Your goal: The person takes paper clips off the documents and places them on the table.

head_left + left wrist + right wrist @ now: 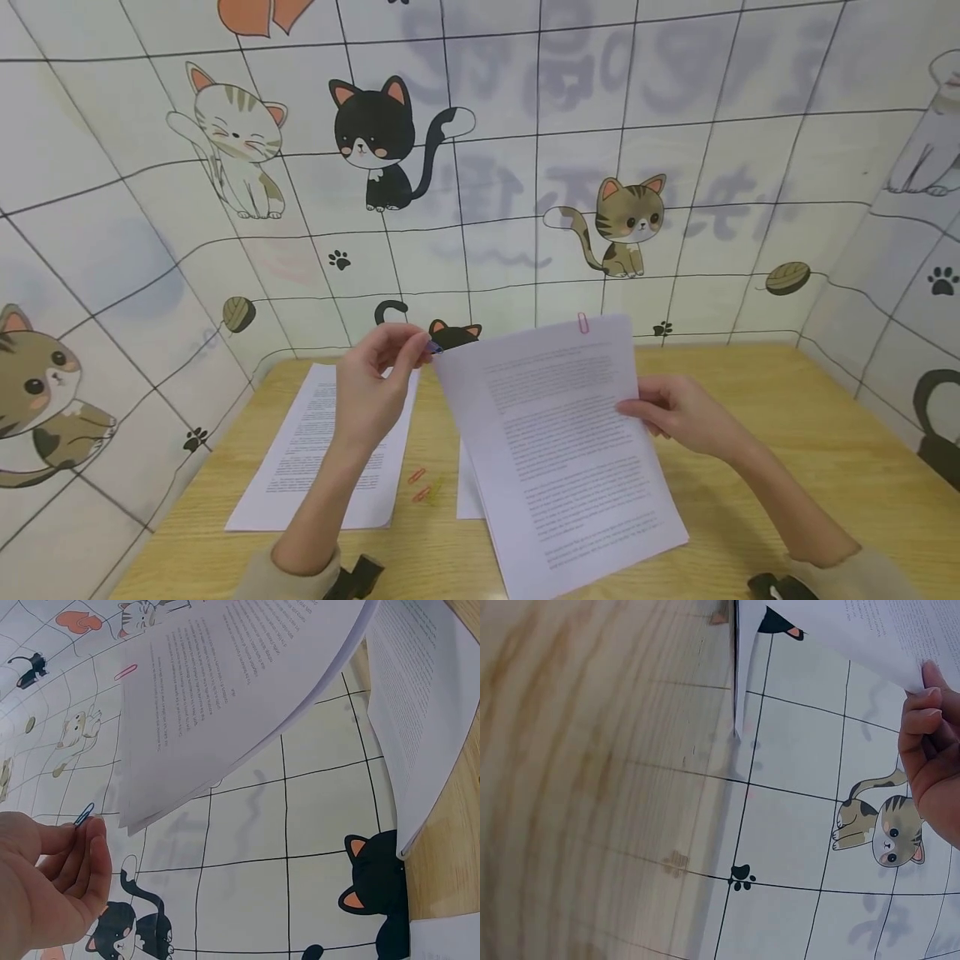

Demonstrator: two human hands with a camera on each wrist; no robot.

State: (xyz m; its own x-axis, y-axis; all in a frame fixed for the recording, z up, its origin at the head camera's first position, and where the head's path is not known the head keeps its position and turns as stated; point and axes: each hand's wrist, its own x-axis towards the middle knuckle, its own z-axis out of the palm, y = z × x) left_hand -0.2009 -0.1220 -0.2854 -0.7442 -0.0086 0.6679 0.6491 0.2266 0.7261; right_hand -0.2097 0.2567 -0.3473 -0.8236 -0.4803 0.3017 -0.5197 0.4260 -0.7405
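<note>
A blue paper clip [84, 814] is pinched between the thumb and fingertips of my left hand [378, 379], close by the top left corner of a few printed sheets [570, 450]. In the left wrist view, a small gap shows between clip and paper. My right hand [678, 412] grips the sheets by their right edge, thumb in front and fingers behind, and they stand raised and tilted over the table. A pink paper clip [583, 322] sits on their top edge, right of the middle. The sheets' corners are slightly spread at the left.
On the wooden table [757, 392], another printed stack [300, 467] lies at the left. Loose red paper clips [422, 493] and a yellow clip [436, 490] lie beside it. More paper [468, 492] shows partly behind the raised sheets. A cat-patterned wall [495, 250] surrounds the table.
</note>
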